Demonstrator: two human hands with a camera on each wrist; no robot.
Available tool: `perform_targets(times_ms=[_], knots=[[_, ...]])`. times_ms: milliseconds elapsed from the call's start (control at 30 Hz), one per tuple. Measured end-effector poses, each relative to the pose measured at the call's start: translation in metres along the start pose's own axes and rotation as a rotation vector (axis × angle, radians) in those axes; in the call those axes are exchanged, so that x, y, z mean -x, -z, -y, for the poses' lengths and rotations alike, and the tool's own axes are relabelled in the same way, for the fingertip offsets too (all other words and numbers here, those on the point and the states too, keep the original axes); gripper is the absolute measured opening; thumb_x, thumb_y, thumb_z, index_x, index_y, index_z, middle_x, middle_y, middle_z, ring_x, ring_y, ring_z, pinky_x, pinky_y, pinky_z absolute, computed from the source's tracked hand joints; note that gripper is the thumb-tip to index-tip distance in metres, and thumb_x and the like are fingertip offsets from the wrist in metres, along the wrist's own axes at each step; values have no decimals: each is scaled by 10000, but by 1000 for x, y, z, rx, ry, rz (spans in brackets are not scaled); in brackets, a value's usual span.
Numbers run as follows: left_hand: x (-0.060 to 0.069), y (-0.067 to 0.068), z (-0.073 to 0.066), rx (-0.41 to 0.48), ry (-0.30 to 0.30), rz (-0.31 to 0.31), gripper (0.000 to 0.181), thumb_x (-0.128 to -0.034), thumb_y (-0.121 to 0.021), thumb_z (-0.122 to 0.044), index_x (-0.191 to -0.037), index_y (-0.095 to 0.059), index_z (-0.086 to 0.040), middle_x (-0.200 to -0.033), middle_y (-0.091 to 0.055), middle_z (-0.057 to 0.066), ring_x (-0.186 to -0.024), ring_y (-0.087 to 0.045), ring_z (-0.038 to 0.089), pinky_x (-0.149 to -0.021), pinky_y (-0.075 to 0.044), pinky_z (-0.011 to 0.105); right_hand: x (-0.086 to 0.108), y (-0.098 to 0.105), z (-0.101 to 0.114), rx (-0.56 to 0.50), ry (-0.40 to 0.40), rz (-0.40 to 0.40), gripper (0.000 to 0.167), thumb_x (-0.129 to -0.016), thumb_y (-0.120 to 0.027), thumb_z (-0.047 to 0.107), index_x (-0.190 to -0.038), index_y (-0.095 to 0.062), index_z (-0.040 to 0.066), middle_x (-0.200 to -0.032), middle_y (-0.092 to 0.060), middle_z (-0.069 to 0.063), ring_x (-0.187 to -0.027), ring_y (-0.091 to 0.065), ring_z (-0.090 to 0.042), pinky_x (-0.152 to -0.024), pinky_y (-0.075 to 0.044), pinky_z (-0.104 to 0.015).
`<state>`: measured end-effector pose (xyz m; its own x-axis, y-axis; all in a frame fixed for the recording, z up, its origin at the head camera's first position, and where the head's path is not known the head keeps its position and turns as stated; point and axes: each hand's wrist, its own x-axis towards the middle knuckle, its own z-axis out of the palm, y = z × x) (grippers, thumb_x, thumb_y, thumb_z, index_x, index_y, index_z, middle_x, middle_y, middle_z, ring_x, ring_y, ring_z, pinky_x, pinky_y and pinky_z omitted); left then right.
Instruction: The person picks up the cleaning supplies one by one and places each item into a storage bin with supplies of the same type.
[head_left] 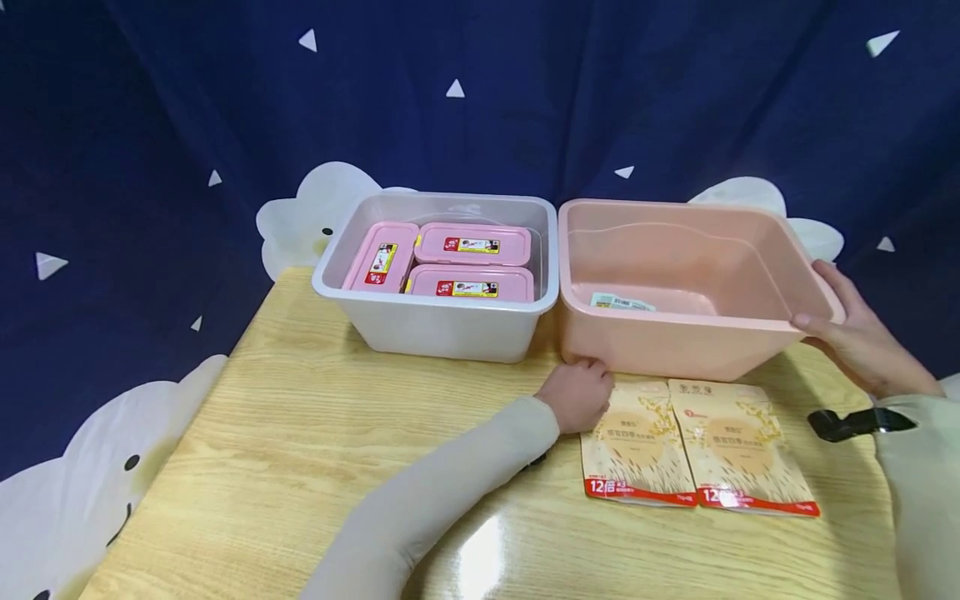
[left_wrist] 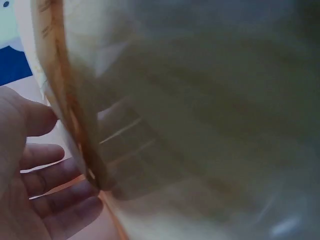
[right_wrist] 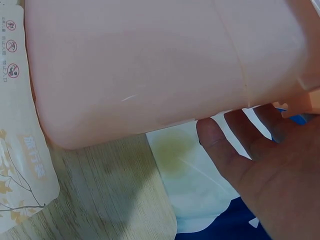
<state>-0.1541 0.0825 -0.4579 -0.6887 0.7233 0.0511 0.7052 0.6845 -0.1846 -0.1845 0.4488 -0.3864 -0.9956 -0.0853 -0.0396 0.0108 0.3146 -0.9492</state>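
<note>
Pink bin [head_left: 675,348]: might swivel or tip if the right hand [head_left: 864,343] pulls hard, since that hand has it by the right end only.
White bin [head_left: 442,329]: could be knocked askew, because its rim stands right beside the pink one.
Left packet [head_left: 637,450]: its top could crease or get trapped under the pink bin's base, the two being so close together.
Right packet [head_left: 746,446]: might be nudged out of line if its neighbour is dragged sideways.
Right-hand grip: thumb on the front of the rim, fingers round the end; it is gripping the pink bin.
Left-hand grip: the left hand [head_left: 577,396] is by the bin's lower front corner and the left packet's upper edge; whether it pinches anything I cannot tell, as its wrist view is blurred by a glossy surface up close.
Packets' place: side by side on the wooden table [head_left: 360,433], in front of the pink bin.
Packets' look: flat, cream, with golden plants, a pale orange disc and a red band along the near edge.
Pink bin's look: smooth, pale, deep, with a white label [head_left: 622,302] on its floor.
</note>
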Motion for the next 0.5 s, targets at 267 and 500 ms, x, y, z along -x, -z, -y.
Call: perform_targets(times_ms=[267,500], knots=[[-6,0,3,-5,25,51,210,-941,-555,-244,-1086,-707,-235,-1183,-640,-33,-1059,-595,137,-732,-572,290,-8,0,6,116,-22,42,865,-990,-553,194,-1573,47,413,-1558,-174,86,-1157,-371,43,-765,-415,-23],[-9,1,-6,177,67,93,228,-947,-539,-154,-1150,-622,-216,-1090,-601,-60,-935,-598,87,-621,-538,254,-2,2,0,225,5,17,855,-1001,-535,161,-1575,49,407,-1534,-200,86,-1131,-379,50,-752,-408,-24]])
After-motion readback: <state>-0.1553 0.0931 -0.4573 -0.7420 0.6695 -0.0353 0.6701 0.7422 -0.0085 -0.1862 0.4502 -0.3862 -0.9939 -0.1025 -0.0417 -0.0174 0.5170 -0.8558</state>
